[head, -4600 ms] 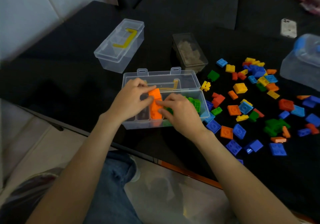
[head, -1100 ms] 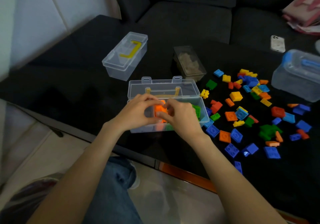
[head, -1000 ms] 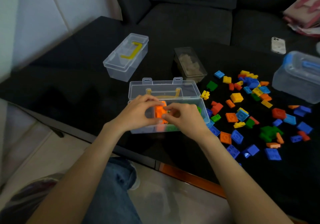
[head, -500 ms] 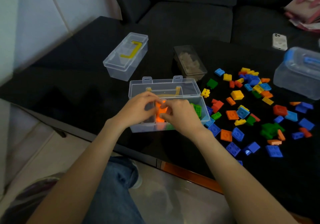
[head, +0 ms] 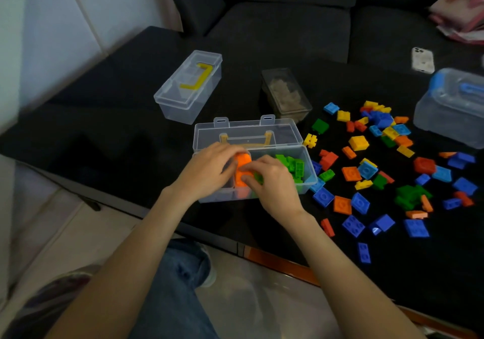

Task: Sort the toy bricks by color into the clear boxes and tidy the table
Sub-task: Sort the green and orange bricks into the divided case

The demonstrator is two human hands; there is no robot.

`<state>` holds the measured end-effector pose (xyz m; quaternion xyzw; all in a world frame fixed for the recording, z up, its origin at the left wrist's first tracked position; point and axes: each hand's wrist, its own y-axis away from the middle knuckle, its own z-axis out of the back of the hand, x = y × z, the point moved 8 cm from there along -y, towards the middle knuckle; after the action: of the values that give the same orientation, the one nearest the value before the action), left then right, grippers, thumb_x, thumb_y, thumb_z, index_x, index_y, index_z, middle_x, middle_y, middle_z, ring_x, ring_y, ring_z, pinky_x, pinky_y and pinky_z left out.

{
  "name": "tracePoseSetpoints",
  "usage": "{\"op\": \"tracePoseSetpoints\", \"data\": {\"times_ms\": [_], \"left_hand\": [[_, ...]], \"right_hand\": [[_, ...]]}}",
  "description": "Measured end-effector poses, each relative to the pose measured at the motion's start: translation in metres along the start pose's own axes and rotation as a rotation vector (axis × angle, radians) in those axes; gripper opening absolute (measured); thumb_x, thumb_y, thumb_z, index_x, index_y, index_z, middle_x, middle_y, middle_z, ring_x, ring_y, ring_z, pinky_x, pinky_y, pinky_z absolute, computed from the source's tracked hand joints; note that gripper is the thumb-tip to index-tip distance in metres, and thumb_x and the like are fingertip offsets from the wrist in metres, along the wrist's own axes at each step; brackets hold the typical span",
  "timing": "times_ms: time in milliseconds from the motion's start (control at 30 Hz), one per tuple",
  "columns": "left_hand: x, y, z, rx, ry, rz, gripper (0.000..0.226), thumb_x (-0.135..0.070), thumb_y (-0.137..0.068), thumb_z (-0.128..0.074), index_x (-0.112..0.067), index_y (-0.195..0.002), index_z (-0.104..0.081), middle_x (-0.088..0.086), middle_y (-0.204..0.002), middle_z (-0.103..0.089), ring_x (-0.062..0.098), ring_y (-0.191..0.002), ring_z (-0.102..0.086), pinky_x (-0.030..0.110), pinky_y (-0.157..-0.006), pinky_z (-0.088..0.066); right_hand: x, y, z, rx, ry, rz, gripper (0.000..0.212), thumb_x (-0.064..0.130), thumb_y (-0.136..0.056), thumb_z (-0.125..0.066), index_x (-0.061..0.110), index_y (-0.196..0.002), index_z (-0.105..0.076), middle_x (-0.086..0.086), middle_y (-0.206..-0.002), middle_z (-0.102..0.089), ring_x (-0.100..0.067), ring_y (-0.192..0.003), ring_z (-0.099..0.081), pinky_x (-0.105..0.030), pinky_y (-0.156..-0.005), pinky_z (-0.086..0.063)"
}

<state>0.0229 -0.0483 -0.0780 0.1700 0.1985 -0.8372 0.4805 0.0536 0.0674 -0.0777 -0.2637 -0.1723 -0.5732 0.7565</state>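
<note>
Both hands, left hand [head: 209,171] and right hand [head: 272,181], pinch orange bricks [head: 242,169] inside the open box [head: 307,171], loose bricks [head: 366,171] beside.

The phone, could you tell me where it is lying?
The phone lies at the table's far right, just behind the blue-lidded box.

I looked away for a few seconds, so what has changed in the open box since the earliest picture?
Little. Both hands stayed at the open clear box: the left hand and right hand still press the orange bricks, which now sit lower in the middle compartment. The green bricks beside them, the loose bricks on the table and the other boxes have not moved.
</note>
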Motion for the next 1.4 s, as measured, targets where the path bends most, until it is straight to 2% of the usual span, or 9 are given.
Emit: {"op": "tracePoseSetpoints", "data": {"times_ms": [233, 433, 567, 667, 767, 933, 1033, 1167, 1400], "left_hand": [[-0.009, 0.008, 0.010, -0.055, -0.015, 0.017, 0.034, -0.013, -0.091, -0.056, -0.020, -0.124, -0.057, -0.005, -0.131, -0.049, 0.002, -0.119, -0.045, 0.012, -0.091, -0.035], [-0.105, 0.012, 0.021, -0.348, 0.089, -0.129, 0.025, -0.015, -0.092, -0.051, -0.016, -0.113, -0.062, -0.003, -0.112, -0.060, 0.006, -0.104, -0.055, 0.019, -0.089, -0.044], [-0.169, -0.008, -0.058, -0.124, 0.125, -0.192, 0.033, -0.021, -0.088, -0.055, -0.019, -0.120, -0.059, -0.003, -0.111, -0.062, 0.013, -0.105, -0.056, 0.026, -0.090, -0.044], [-0.181, -0.021, -0.122, 0.070, -0.016, -0.145, 0.046, -0.022, -0.087, -0.057, -0.017, -0.132, -0.051, 0.002, -0.124, -0.054, 0.020, -0.118, -0.047, 0.030, -0.097, -0.039], [-0.178, -0.028, -0.156, 0.150, -0.159, -0.098, 0.049, -0.020, -0.089, -0.054, -0.016, -0.137, -0.044, 0.002, -0.132, -0.046, 0.022, -0.124, -0.039, 0.030, -0.099, -0.037], [-0.170, -0.048, -0.162, 0.106, -0.247, -0.042, 0.034, -0.022, -0.094, -0.049, -0.018, -0.127, -0.051, 0.000, -0.124, -0.051, 0.019, -0.119, -0.042, 0.029, -0.096, -0.040], [-0.170, -0.063, -0.159, 0.103, -0.257, -0.022, 0.030, -0.022, -0.095, -0.048, -0.020, -0.125, -0.052, 0.000, -0.120, -0.056, 0.019, -0.116, -0.045, 0.031, -0.092, -0.044], [-0.176, -0.084, -0.152, 0.088, -0.244, 0.029, 0.038, -0.029, -0.093, -0.054, -0.020, -0.129, -0.045, 0.004, -0.113, -0.059, 0.020, -0.109, -0.052, 0.032, -0.083, -0.046], [-0.179, -0.103, -0.163, 0.157, -0.194, -0.010, 0.029, -0.030, -0.090, -0.060, -0.023, -0.117, -0.052, -0.004, -0.108, -0.058, 0.015, -0.105, -0.053, 0.027, -0.084, -0.042]], "right_hand": [[-0.004, 0.012, 0.015, -0.043, -0.148, 0.000, 0.016, 0.022, -0.083, -0.069, 0.017, -0.099, -0.066, 0.002, -0.102, -0.063, -0.012, -0.099, -0.054, -0.020, -0.083, -0.040], [-0.056, 0.075, 0.079, -0.179, -0.088, 0.010, 0.016, 0.019, -0.084, -0.063, 0.016, -0.099, -0.068, 0.001, -0.096, -0.065, -0.016, -0.093, -0.058, -0.026, -0.083, -0.044], [-0.136, 0.126, 0.098, -0.121, 0.167, -0.159, 0.031, 0.018, -0.080, -0.071, 0.018, -0.110, -0.066, -0.002, -0.112, -0.064, -0.028, -0.108, -0.055, -0.042, -0.090, -0.047], [-0.172, 0.149, 0.095, 0.019, 0.332, -0.200, 0.048, 0.041, -0.086, -0.056, 0.026, -0.131, -0.054, -0.002, -0.140, -0.050, -0.031, -0.132, -0.041, -0.052, -0.103, -0.038], [-0.192, 0.157, 0.096, 0.109, 0.421, -0.170, 0.052, 0.047, -0.090, -0.036, 0.032, -0.140, -0.040, 0.002, -0.149, -0.040, -0.025, -0.139, -0.033, -0.050, -0.108, -0.031], [-0.219, 0.142, 0.115, 0.105, 0.342, -0.201, 0.054, 0.044, -0.098, -0.038, 0.036, -0.148, -0.020, 0.008, -0.158, -0.013, -0.017, -0.147, -0.003, -0.041, -0.117, -0.004], [-0.230, 0.129, 0.144, -0.025, 0.171, -0.235, 0.046, 0.034, -0.096, -0.048, 0.029, -0.141, -0.041, 0.005, -0.150, -0.032, -0.018, -0.140, -0.026, -0.036, -0.112, -0.024], [-0.262, 0.140, 0.184, -0.184, 0.218, -0.424, 0.031, 0.011, -0.088, -0.059, 0.021, -0.117, -0.059, -0.003, -0.119, -0.053, -0.021, -0.108, -0.054, -0.024, -0.080, -0.041], [-0.263, 0.138, 0.165, 0.045, 0.216, -0.344, 0.033, 0.029, -0.091, -0.059, 0.026, -0.124, -0.059, 0.002, -0.126, -0.043, -0.016, -0.116, -0.049, -0.028, -0.095, -0.044]]}}
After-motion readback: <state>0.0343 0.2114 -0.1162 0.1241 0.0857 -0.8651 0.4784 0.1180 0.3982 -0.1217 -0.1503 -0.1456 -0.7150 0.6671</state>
